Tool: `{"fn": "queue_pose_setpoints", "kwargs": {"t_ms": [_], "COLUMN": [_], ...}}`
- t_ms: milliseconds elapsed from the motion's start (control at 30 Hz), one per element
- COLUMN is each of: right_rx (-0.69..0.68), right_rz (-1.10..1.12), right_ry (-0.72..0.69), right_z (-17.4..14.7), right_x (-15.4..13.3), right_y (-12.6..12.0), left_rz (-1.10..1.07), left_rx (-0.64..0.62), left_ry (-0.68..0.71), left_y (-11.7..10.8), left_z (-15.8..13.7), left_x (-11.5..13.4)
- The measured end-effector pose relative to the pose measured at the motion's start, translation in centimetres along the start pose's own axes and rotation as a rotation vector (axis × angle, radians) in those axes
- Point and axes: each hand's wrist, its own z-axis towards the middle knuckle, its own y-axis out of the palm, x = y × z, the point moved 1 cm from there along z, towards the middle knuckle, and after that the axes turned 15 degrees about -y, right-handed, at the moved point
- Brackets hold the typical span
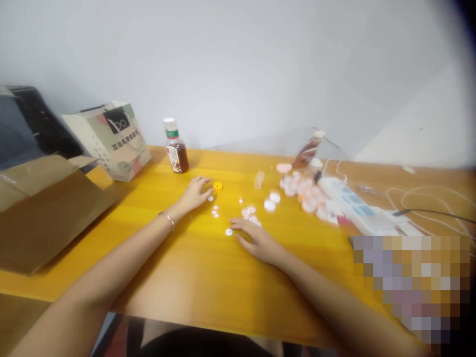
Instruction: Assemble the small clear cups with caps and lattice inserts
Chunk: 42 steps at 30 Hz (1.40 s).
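Note:
My left hand [196, 193] reaches over the middle of the table, fingers apart, beside a yellow round piece [217, 186]. Just under its fingertips lies a small white disc [210, 198], and a few tiny white pieces [214, 212] are scattered below. My right hand [256, 240] rests low over the table with its fingers spread. Near its fingertips is a white disc [228, 232] with a dark centre. Behind that hand lies a cluster of small white ring-like pieces [250, 213], partly covered by the fingers. Neither hand appears to hold anything.
A cardboard box [55, 218] and a paper bag [119, 144] stand at left. One bottle of dark drink [177, 151] stands upright; another bottle [308, 151] leans at the back right. Around it lie round packs [308, 196], a power strip [353, 201] and cables. White discs [272, 201] lie nearby.

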Motion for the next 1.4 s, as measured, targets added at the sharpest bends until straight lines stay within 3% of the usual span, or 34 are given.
{"fn": "queue_pose_setpoints", "kwargs": {"t_ms": [233,433,567,667,767,933,1133,1267,1400], "right_rx": [0.0,-0.008,0.05,0.118,0.135,0.15,0.135,0.13,0.125], "right_rz": [-0.006,0.006,0.046,0.081,0.107,0.1,0.089,0.074,0.072], "right_ry": [-0.008,0.01,0.034,0.074,0.097,0.106,0.107,0.115,0.135], "right_z": [-0.1,-0.1,-0.1,-0.2,-0.1,-0.1,-0.1,-0.2,-0.1], "right_x": [0.3,0.2,0.4,0.8,1.1,1.0,0.9,0.8,0.6], "right_y": [0.1,0.0,0.1,0.1,0.2,0.2,0.2,0.2,0.1], "left_rz": [0.025,0.003,-0.063,-0.131,-0.092,0.039,0.047,0.002,0.05], "left_rx": [-0.1,-0.057,-0.057,-0.302,-0.383,-0.399,-0.412,-0.363,-0.298], "left_ry": [-0.036,-0.054,0.015,0.24,0.263,0.279,0.272,0.262,0.157], "left_y": [2.4,1.5,-0.6,-1.7,-1.9,-0.7,-0.2,-1.7,-4.8], "left_z": [3.0,2.6,-1.2,-5.5,-8.4,-9.0,-9.0,-8.3,-5.8], "left_x": [-0.1,1.0,3.3,5.2,6.0,5.4,5.1,4.8,2.0]}}
